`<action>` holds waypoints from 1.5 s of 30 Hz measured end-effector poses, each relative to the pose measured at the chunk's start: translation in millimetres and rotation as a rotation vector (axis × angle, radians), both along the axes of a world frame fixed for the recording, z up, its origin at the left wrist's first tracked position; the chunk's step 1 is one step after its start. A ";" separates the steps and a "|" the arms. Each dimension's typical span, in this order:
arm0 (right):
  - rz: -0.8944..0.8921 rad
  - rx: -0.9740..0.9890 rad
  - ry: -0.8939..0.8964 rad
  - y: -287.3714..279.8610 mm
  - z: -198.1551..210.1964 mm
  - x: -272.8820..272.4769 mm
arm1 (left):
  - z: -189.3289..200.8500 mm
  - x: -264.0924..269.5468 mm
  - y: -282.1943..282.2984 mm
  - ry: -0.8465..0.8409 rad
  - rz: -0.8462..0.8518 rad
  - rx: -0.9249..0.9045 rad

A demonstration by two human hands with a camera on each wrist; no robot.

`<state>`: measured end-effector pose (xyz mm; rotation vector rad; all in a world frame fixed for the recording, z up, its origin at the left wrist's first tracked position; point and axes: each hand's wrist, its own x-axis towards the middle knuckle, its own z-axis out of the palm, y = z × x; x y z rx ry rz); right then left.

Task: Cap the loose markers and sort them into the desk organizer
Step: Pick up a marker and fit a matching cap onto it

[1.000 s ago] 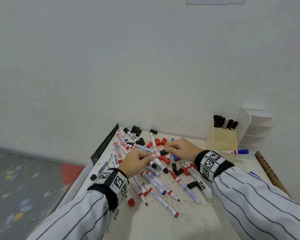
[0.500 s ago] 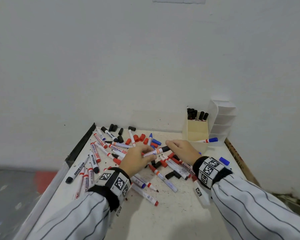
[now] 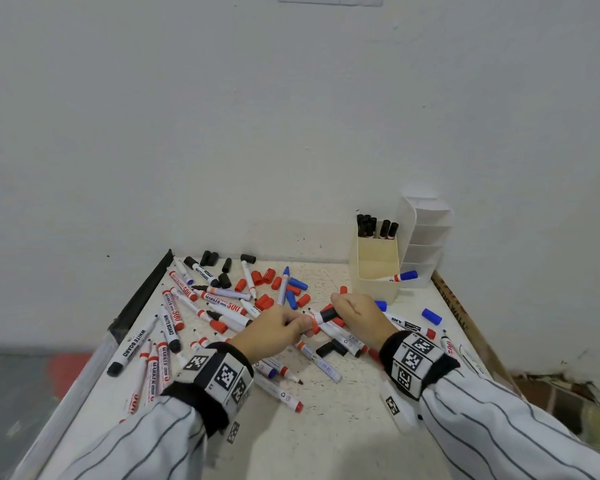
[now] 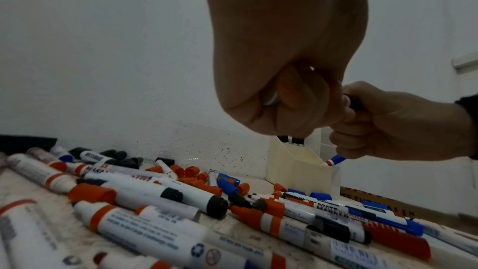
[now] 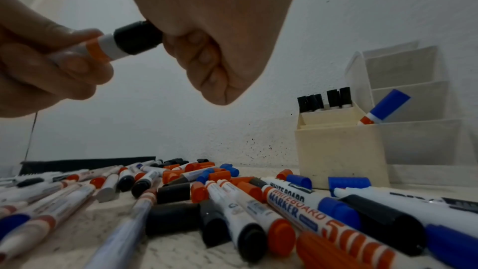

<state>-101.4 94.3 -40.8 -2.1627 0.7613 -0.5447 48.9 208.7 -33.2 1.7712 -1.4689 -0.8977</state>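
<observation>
Both hands meet above the pile of loose markers [image 3: 222, 308]. My left hand [image 3: 274, 329] grips the white barrel of one marker [image 5: 101, 45] with an orange band. My right hand [image 3: 355, 313] grips the black cap [image 5: 137, 37] that sits on that marker's end. The cream desk organizer [image 3: 374, 289] stands at the back right, beyond my right hand. Several black-capped markers [image 3: 376, 226] stand in its rear compartment, and one blue-capped marker [image 3: 403, 276] leans in a front one. Loose red, blue and black caps [image 3: 267, 276] lie among the markers.
The white table [image 3: 343, 438] meets a white wall at the back, with a black strip [image 3: 142, 299] along its left edge. A cardboard piece [image 3: 465, 320] lies along the right edge. A loose blue cap [image 3: 431, 315] lies right of my right hand.
The head view has swung, so the table sits more central. Both hands stay joined on the same marker, with the black cap on its end.
</observation>
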 end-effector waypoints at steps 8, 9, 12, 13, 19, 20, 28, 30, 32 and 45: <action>0.117 -0.050 0.040 -3.6 -5.1 -8.4 | -6.1 -5.5 -2.9 0.094 -0.005 0.045; 0.114 -0.050 0.055 -5.7 -4.1 -8.8 | -9.1 -6.6 -4.7 0.067 0.015 0.004; 0.097 -0.074 0.064 -15.4 2.5 -10.6 | -12.9 -14.1 -12.1 0.049 0.056 -0.096; 0.087 -0.080 0.054 -20.0 6.3 -11.4 | -11.7 -17.6 -16.2 0.039 0.072 -0.118; -0.091 -0.115 -0.056 -55.5 42.4 -29.3 | -20.3 -30.6 -64.7 -0.182 0.287 -0.038; -0.147 -0.158 -0.117 -61.8 51.6 -34.3 | -22.9 -32.3 -72.3 -0.185 0.335 0.026; -0.652 -0.599 -0.392 -124.7 99.7 -78.8 | -40.2 -45.2 -94.4 -0.454 0.223 0.418; -0.687 -0.618 -0.357 -139.0 95.0 -86.0 | -40.5 -44.3 -101.7 -0.472 0.260 0.435; -0.685 -0.611 -0.319 -150.3 86.9 -87.5 | -39.1 -43.1 -106.8 -0.489 0.290 0.460; -0.599 -0.395 -0.242 -174.5 56.7 -47.6 | -37.8 -44.1 -115.6 -0.518 0.268 0.494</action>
